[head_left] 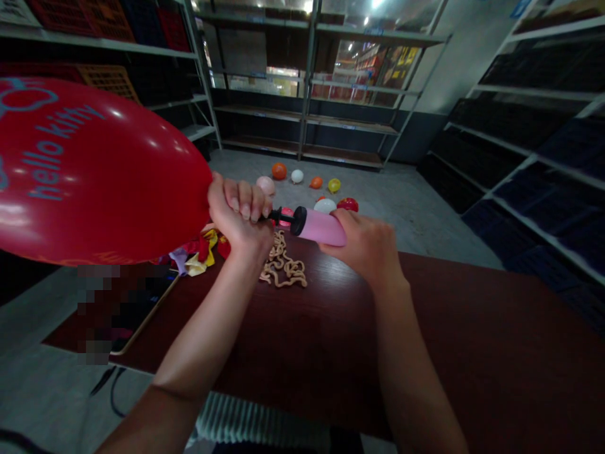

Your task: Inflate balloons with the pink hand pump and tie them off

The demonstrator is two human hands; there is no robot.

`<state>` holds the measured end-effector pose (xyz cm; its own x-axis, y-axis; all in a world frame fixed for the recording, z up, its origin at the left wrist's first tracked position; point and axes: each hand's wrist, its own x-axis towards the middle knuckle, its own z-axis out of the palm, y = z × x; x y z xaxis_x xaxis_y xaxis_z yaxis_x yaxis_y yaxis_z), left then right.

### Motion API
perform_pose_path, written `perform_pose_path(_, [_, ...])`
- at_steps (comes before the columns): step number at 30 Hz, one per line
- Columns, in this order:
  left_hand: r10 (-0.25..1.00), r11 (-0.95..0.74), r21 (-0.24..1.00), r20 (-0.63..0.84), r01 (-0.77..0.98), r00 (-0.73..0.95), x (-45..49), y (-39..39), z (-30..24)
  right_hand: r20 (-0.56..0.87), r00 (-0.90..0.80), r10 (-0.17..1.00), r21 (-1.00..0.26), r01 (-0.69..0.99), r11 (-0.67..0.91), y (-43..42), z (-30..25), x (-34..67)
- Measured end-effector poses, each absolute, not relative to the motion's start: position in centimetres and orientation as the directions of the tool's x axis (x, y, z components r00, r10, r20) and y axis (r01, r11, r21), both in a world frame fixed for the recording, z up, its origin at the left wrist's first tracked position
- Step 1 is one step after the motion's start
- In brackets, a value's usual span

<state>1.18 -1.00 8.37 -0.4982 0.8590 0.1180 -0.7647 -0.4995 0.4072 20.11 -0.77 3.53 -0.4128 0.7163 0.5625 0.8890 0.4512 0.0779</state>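
A large inflated red balloon [142, 183] printed with "hello kitty" fills the left side of the view. My left hand [241, 214] is closed around its neck and the black end of a pink hand pump [319, 227]. The fingers hide where balloon and pump meet. My right hand [366, 246] wraps the far end of the pump's pink barrel. The pump lies roughly level above the dark brown table [307, 340]. Beneath my hands, a tangle of tan, cord-like strips [288, 271] rests on the table, beside a heap of limp coloured balloons [201, 255].
A dark flat device with a light edge [151, 306] lies at the table's left. Several inflated balloons, including an orange one [278, 171] and a yellow one [334, 185], are on the floor beyond. Metal shelves [307, 120] stand behind; crates fill the left shelves.
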Motion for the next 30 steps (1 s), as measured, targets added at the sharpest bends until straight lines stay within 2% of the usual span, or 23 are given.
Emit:
perform_pose_path(7, [0.858, -0.509, 0.420, 0.180, -0.751, -0.481, 1.9, 0.7, 6.0, 0.522, -0.413, 0.746, 0.077, 0.894, 0.441, -1.1, 3.3, 18.7])
perform_pose_path(15, [0.863, -0.477, 0.481, 0.099, -0.735, -0.496, 0.3, 1.9, 5.7, 0.568, -0.402, 0.718, 0.028, 0.881, 0.472, 0.0, 2.3, 18.4])
perform_pose_path(22, [0.854, -0.502, 0.406, 0.096, -0.763, -0.511, -1.7, 1.9, 6.5, 0.603, -0.415, 0.681, 0.086, 0.883, 0.462, 0.7, 2.2, 19.7])
perform_pose_path(26, [0.827, -0.554, 0.412, 0.165, -0.724, -0.538, -3.9, 2.2, 6.4, 0.621, -0.410, 0.668, 0.119, 0.892, 0.436, 1.2, 2.1, 21.0])
perform_pose_path(30, [0.818, -0.571, 0.342, 0.160, -0.746, -0.553, -5.7, 1.8, 6.8, 0.636, -0.412, 0.652, 0.160, 0.898, 0.410, 1.5, 2.3, 22.4])
